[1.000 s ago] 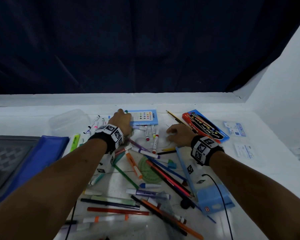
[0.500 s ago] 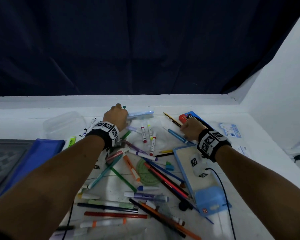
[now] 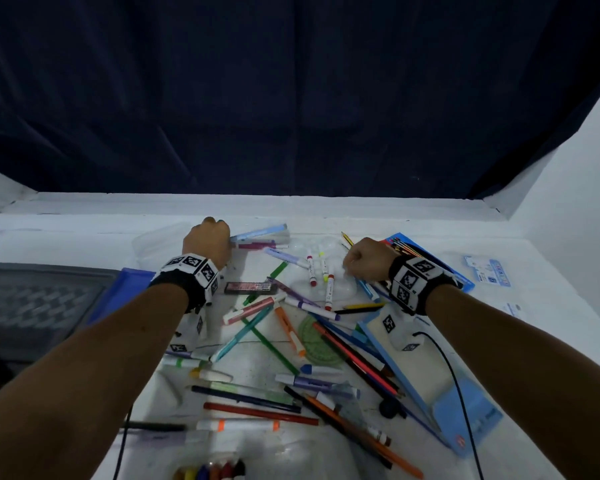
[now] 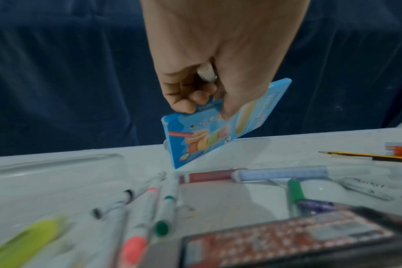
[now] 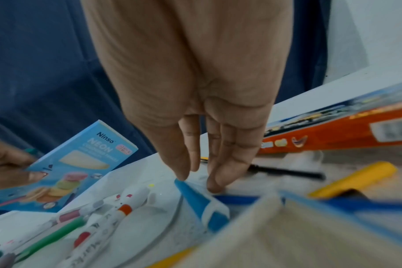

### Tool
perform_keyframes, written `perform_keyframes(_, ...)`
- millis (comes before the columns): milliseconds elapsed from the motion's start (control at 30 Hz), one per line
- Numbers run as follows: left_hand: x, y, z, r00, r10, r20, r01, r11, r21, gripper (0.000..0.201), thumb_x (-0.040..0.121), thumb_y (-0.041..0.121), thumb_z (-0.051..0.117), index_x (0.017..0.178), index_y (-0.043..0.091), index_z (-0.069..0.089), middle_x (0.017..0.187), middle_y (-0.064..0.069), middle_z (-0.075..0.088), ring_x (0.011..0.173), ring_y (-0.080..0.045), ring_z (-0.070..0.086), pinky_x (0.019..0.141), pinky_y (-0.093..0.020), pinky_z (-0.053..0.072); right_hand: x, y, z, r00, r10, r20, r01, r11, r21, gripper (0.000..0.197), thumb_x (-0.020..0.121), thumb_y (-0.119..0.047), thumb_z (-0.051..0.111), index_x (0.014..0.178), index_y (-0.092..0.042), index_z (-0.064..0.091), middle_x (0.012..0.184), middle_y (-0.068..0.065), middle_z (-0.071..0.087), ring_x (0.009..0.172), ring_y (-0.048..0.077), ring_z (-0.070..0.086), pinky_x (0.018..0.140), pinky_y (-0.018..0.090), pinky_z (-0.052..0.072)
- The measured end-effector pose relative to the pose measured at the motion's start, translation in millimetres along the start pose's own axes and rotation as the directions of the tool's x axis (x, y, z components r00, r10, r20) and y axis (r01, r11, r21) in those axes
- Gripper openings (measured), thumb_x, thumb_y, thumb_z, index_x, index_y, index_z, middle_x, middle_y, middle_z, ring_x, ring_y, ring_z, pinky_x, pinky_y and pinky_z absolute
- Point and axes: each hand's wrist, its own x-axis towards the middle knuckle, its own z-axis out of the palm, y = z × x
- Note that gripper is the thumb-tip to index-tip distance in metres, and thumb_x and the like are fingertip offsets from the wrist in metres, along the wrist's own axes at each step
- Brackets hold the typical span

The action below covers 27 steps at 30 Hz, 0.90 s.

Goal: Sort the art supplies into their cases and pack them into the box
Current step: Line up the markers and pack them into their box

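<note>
My left hand (image 3: 207, 240) (image 4: 202, 101) grips the light-blue neon pencil box (image 4: 218, 134) (image 5: 80, 163) by one end. The box is tipped up on its edge at the back of the table, and a small white object sits inside the curled fingers. My right hand (image 3: 362, 263) (image 5: 195, 179) points down, thumb and fingertips closing on the end of a blue-and-white pen (image 5: 202, 204) (image 3: 368, 289) lying on the table. Loose markers (image 3: 321, 271), pens and pencils lie between and in front of both hands.
An orange-and-blue pencil box (image 3: 426, 258) lies behind my right wrist. An open light-blue case (image 3: 430, 368) lies at the right. A blue pouch (image 3: 125, 285) and a grey tray (image 3: 32, 306) are on the left, a clear plastic case (image 3: 153, 244) at back left, crayons (image 3: 208, 474) near me.
My left hand has tipped the blue box from flat up onto its edge. My right hand went right to the orange box, then came down over the blue-and-white pen.
</note>
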Motion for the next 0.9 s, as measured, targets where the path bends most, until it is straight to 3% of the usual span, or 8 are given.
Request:
perform_keyframes(100, -2, -17, 2, 1.000, 0.012, 0.003, -0.012, 1.000, -0.013, 0.020, 0.090, 0.019, 0.053, 0.097, 0.006, 0.066, 0.093, -0.012, 0.057, 0.083, -0.034, 0.060, 0.067, -0.037, 0.050, 4, -23, 8, 0.999, -0.035, 0.001, 0.034, 0.998, 0.060, 0.011, 0.088, -0.015, 0.066, 0.097, -0.011, 0.070, 0.087, 0.000, 0.067, 0.081, 0.015, 0.062, 0.065, 0.025, 0.050)
perform_keyframes(200, -8, -28, 2, 0.976, 0.087, 0.200, -0.081, 0.996, -0.040, 0.021, 0.087, 0.024, 0.061, 0.100, 0.013, 0.073, 0.093, -0.006, 0.063, 0.081, -0.024, 0.060, 0.064, -0.029, 0.045, 1, -45, 22, 0.992, -0.084, 0.092, 0.077, 0.994, 0.078, 0.009, 0.089, -0.016, 0.066, 0.097, -0.013, 0.070, 0.088, 0.006, 0.070, 0.071, 0.015, 0.065, 0.060, 0.026, 0.054)
perform_keyframes(300, -21, -31, 8, 0.934, 0.128, 0.334, -0.110, 0.991, -0.072, 0.012, 0.082, 0.028, 0.067, 0.093, 0.024, 0.072, 0.103, -0.004, 0.067, 0.090, -0.022, 0.062, 0.069, -0.028, 0.047, -10, -62, 44, 0.955, -0.138, 0.262, 0.180, 0.973, -0.142, 0.027, 0.087, -0.024, 0.072, 0.111, -0.012, 0.068, 0.100, 0.004, 0.067, 0.080, 0.016, 0.060, 0.063, 0.022, 0.050)
perform_keyframes(400, -33, -32, 14, 0.942, 0.103, 0.320, -0.069, 0.991, -0.115, 0.018, 0.082, 0.029, 0.068, 0.096, 0.020, 0.073, 0.097, -0.001, 0.065, 0.083, -0.020, 0.060, 0.066, -0.028, 0.044, -18, -66, 61, 0.944, -0.166, 0.284, 0.256, 0.914, -0.314, 0.035, 0.082, -0.024, 0.075, 0.114, -0.011, 0.066, 0.112, 0.005, 0.066, 0.091, 0.019, 0.058, 0.075, 0.028, 0.049)
perform_keyframes(533, -44, -30, 19, 0.950, 0.156, 0.270, -0.132, 0.985, -0.107, 0.022, 0.080, 0.028, 0.066, 0.096, 0.014, 0.069, 0.100, -0.005, 0.055, 0.085, -0.024, 0.060, 0.072, -0.034, 0.052, -26, -71, 56, 0.898, -0.176, 0.403, 0.292, 0.923, -0.249, 0.029, 0.084, -0.018, 0.074, 0.112, -0.015, 0.070, 0.103, 0.001, 0.070, 0.069, 0.005, 0.054, 0.063, 0.019, 0.045)
perform_keyframes(633, -44, -30, 18, 0.956, 0.153, 0.251, -0.129, 0.986, -0.110, 0.025, 0.078, 0.029, 0.072, 0.098, 0.014, 0.070, 0.101, -0.005, 0.057, 0.088, -0.024, 0.061, 0.077, -0.034, 0.054, -21, -76, 46, 0.924, -0.199, 0.325, 0.288, 0.923, -0.255, 0.025, 0.087, -0.020, 0.070, 0.111, -0.015, 0.070, 0.102, 0.002, 0.071, 0.069, 0.007, 0.058, 0.066, 0.021, 0.047)
perform_keyframes(733, -41, -32, 14, 0.960, 0.145, 0.239, -0.123, 0.987, -0.105, 0.019, 0.075, 0.034, 0.074, 0.079, 0.017, 0.067, 0.090, -0.001, 0.059, 0.079, -0.019, 0.060, 0.069, -0.029, 0.053, -10, -79, 42, 0.948, -0.165, 0.274, 0.231, 0.945, -0.231, 0.027, 0.086, -0.027, 0.073, 0.110, -0.017, 0.068, 0.105, 0.004, 0.072, 0.069, 0.008, 0.063, 0.063, 0.021, 0.048)
perform_keyframes(900, -38, -38, 16, 0.968, 0.121, 0.220, -0.092, 0.986, -0.139, 0.022, 0.078, 0.035, 0.070, 0.080, 0.013, 0.067, 0.082, -0.002, 0.058, 0.071, -0.017, 0.059, 0.063, -0.029, 0.054, -26, -85, 63, 0.868, -0.136, 0.478, 0.356, 0.841, -0.407, 0.074, 0.078, -0.041, 0.079, 0.139, -0.020, 0.043, 0.119, 0.001, 0.050, 0.105, 0.019, 0.050, 0.087, 0.029, 0.044)
